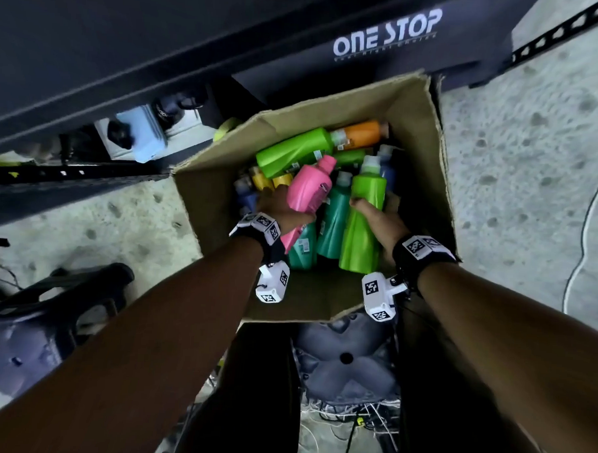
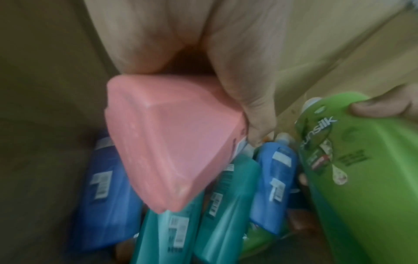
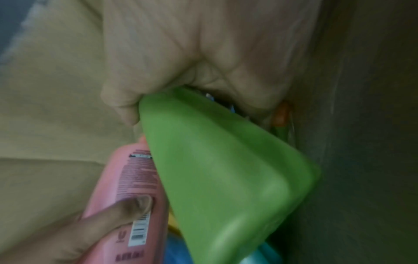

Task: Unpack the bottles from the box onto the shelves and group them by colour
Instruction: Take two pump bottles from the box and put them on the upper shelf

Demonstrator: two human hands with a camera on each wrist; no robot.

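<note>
Both hands are down inside the open brown cardboard box [image 1: 412,121] on the concrete floor, just in front of the dark metal shelving [image 1: 134,41]. The left hand [image 1: 284,210] is wrapped round a pink plastic bottle [image 1: 309,189], cap pointing away; the right hand [image 1: 381,221] is wrapped round a bright green plastic bottle [image 1: 362,225]. The two bottles sit side by side. More bottles lie beneath them: teal bottles [image 1: 335,221], another green bottle [image 1: 294,150], an orange bottle [image 1: 363,135].
</note>
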